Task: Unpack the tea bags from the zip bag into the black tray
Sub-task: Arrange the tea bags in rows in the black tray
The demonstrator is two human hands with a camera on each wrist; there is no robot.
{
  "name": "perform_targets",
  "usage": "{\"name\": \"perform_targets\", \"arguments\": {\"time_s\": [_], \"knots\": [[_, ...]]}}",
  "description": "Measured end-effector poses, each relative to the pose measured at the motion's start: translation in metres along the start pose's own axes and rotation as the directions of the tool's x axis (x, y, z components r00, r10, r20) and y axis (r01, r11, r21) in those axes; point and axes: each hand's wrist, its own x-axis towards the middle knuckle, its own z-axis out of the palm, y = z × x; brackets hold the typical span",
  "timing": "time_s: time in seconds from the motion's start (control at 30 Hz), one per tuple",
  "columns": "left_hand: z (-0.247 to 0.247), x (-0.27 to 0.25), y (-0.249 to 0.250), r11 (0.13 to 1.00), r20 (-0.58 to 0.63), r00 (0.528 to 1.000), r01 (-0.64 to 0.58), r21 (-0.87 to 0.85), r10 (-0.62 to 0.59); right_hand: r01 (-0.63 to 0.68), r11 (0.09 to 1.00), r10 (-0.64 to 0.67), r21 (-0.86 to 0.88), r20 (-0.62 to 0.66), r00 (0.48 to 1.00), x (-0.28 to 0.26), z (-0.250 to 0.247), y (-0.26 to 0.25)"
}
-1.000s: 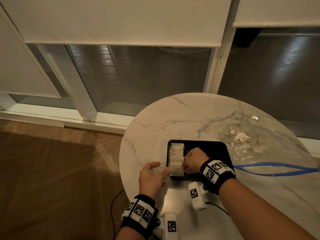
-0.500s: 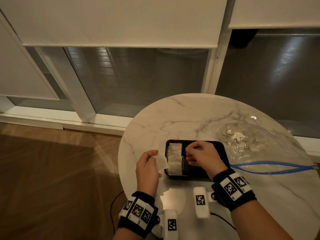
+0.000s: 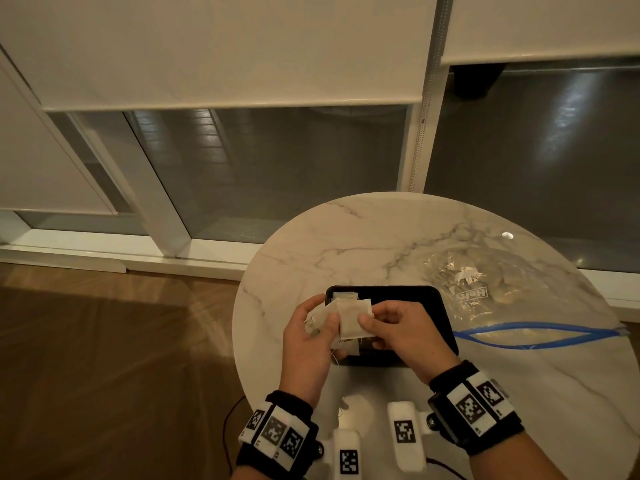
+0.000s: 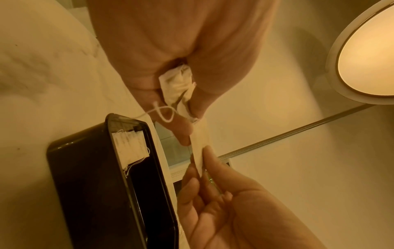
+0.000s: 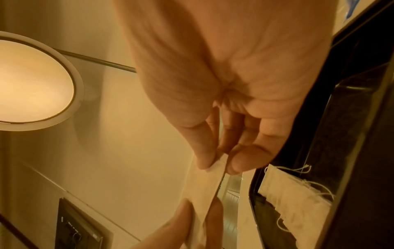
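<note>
The black tray (image 3: pixel 420 295) lies on the marble table, with a row of tea bags (image 4: pixel 130 148) standing along its left side. Above that side, my left hand (image 3: pixel 325 323) grips a small bunch of tea bags (image 4: pixel 178 86), and a white string loops out below it. One flat tea bag (image 3: pixel 352 318) sticks out of the bunch toward my right hand (image 3: pixel 367 322), which pinches its edge (image 5: pixel 215 166) between thumb and forefinger. The clear zip bag (image 3: pixel 502 289) with a blue zip lies open to the right of the tray, with tea bags inside.
The round table's edge (image 3: pixel 242 341) runs just left of my left hand, with wooden floor below it. Windows and blinds stand behind the table. A dark cable (image 3: pixel 228 431) hangs by the table's near left edge.
My right hand left the tray's tea bag row and rose to meet my left hand. The left hand lifted its tea bags over the tray. Both now hold one tea bag.
</note>
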Motion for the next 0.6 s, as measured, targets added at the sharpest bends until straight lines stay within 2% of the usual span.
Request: {"name": "perform_targets", "arguments": {"time_s": [0.17,0.27,0.37,0.5,0.6], "knots": [[-0.007,0.005,-0.002,1.000,-0.063,0.998,0.014,-0.007,-0.014,0.021,0.999,-0.023,-0.024,-0.062,0.998,0.005,-0.007,0.002],[-0.020,0.012,-0.006,1.000,-0.155,0.988,0.014,-0.017,-0.016,-0.004,0.998,-0.005,-0.063,-0.137,0.991,0.008,-0.013,0.005],[-0.035,0.020,-0.011,0.999,-0.240,0.969,0.050,-0.018,-0.053,-0.044,0.997,0.036,-0.058,-0.142,0.989,0.011,-0.020,0.011],[-0.043,0.028,-0.022,0.996,-0.247,0.967,0.078,0.043,-0.065,-0.050,0.994,0.036,-0.094,-0.149,0.988,0.018,-0.025,0.017],[-0.039,0.033,-0.031,0.985,-0.240,0.967,0.118,0.129,-0.084,-0.080,0.967,0.039,-0.240,-0.172,0.984,0.026,-0.023,0.027]]}}
